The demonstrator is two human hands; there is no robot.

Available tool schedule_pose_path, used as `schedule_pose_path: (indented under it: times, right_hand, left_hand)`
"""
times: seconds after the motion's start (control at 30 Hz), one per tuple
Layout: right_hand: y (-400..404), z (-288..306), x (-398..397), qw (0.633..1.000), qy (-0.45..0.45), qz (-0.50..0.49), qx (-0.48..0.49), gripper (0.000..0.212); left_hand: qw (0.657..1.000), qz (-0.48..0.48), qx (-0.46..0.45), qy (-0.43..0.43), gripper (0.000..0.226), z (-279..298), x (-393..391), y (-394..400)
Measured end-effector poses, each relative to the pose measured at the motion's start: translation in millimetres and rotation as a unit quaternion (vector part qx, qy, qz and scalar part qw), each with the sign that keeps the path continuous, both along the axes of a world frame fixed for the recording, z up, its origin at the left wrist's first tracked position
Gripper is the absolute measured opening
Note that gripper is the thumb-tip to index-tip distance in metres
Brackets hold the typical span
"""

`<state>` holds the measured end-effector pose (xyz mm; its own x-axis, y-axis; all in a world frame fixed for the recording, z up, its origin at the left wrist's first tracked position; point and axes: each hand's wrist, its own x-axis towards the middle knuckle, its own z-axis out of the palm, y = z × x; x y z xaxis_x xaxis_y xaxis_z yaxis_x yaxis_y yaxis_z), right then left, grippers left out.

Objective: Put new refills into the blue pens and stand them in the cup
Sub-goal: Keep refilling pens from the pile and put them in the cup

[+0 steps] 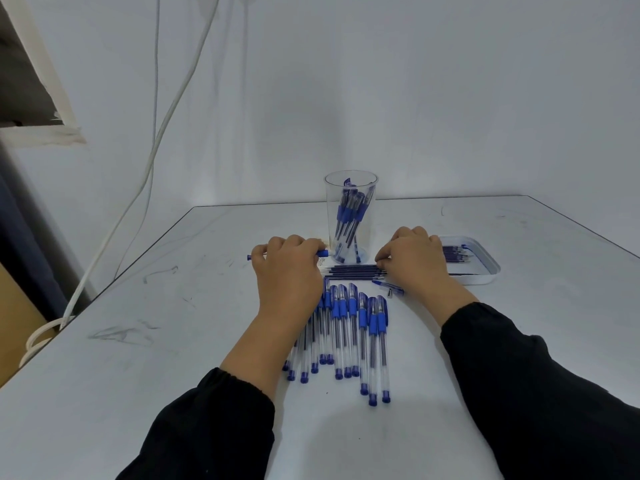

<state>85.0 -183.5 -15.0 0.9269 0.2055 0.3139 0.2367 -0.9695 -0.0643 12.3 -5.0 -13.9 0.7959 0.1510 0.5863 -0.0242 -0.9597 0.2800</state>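
The left hand [287, 271] grips a blue pen [322, 253] lying crosswise, its fingers curled over the barrel so that only the two ends show, one past the knuckles on the left and one just beside the foot of the cup [350, 216]. That end sits so close to the clear cup, which already holds several pens standing at a lean toward the far edge of the surface [138, 358], that a careless swing as the hand lifts could knock the cup and tip it. Below the hands a row of capped pens [349, 327] lies side by side near the middle of the surface; the left wrist rests over the leftmost of them, and dragging it could roll them out of order. The right hand [415, 261] has its fingers bent down onto a bundle of loose refills [353, 270] lying crosswise in front of the cup, apparently pinching their right ends; thin and round, they could scatter or come up several at once. A single cap [388, 285] lies by that hand, easily brushed away. The white tray [485, 271] of further refills sits at the right.
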Motion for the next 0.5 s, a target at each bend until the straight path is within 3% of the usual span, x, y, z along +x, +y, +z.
schedule_pose_path:
  times: [0.3, 0.5]
  right_hand:
    - [-11.1, 5.5, 0.6, 0.996, -0.018, 0.013, 0.089, 0.022]
    - [-45.7, 15.6, 0.2, 0.993, 0.010, -0.048, 0.111, 0.016]
  left_hand:
    - [1.000, -0.018, -0.016, 0.018, 0.029, 0.2, -3.0, -3.1]
    - [0.997, -0.066, -0.023, 0.030, 0.028, -2.2, -6.4, -16.6]
